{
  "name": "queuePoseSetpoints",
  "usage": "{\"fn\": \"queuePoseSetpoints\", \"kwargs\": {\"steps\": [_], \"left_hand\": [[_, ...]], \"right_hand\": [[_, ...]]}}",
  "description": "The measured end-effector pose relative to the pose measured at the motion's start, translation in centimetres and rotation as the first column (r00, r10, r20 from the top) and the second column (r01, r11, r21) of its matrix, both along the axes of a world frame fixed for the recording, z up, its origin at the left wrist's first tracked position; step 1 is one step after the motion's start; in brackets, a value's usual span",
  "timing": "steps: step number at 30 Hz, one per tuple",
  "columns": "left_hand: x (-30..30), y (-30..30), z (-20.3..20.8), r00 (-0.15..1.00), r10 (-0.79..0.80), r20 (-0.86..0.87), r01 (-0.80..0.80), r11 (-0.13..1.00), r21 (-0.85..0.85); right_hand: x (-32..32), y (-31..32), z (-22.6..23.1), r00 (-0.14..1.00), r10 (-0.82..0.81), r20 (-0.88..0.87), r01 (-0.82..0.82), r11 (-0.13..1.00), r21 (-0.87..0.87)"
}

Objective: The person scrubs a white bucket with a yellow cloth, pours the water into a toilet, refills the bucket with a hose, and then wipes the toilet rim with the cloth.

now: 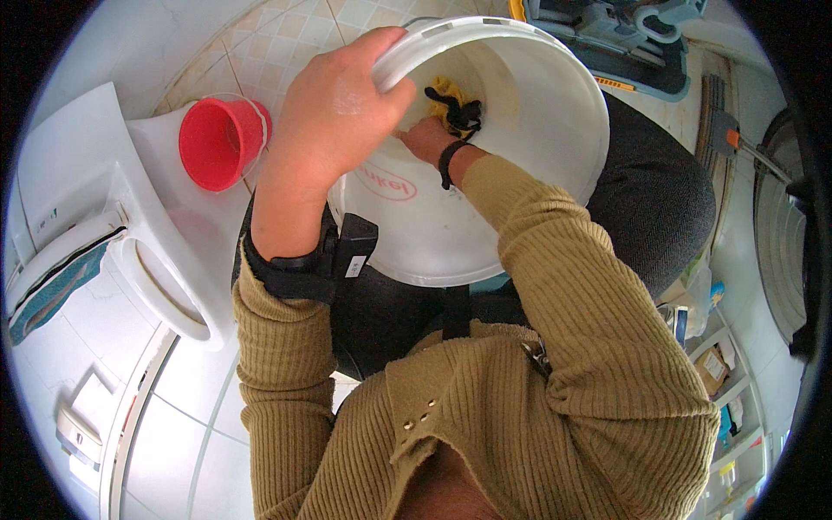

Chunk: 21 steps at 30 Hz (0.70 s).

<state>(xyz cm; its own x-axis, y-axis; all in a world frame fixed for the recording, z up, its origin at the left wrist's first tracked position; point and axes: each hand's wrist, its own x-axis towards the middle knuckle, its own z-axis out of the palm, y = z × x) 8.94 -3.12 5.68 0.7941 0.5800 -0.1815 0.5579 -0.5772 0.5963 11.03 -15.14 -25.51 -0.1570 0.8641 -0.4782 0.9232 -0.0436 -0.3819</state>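
A large white plastic bucket [520,217] lies tilted on my lap, its mouth toward me. My left hand [334,108] grips the bucket's rim at the upper left, fingers curled over the edge. My right hand [426,137] reaches deep inside the bucket and presses a yellow cloth [451,94] with a black part against the bottom. The fingers of that hand are mostly hidden by the cloth. A black band sits on each wrist.
A white toilet [147,234] stands at the left with a small red bucket [217,143] beside it on the tiled floor. A grey floor cleaning tool [624,35] lies at the top right. Shelves with small packages [719,373] stand at the right.
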Motion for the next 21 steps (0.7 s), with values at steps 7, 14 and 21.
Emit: {"fn": "queuePoseSetpoints", "kwargs": {"steps": [7,14,21], "left_hand": [[-0.1,0.0,0.0,1.0,0.01,-0.002,-0.01,1.0,-0.02],[-0.1,0.0,0.0,1.0,0.011,0.01,-0.011,1.0,-0.026],[0.0,0.1,0.3,0.998,0.004,-0.057,-0.008,0.998,-0.063]], "right_hand": [[0.3,0.2,1.6,0.993,-0.099,-0.061,0.1,0.995,0.014],[1.7,1.2,2.6,0.997,0.073,0.033,-0.071,0.996,-0.056],[4.6,0.8,3.4,0.842,-0.528,0.113,0.511,0.846,0.15]]}}
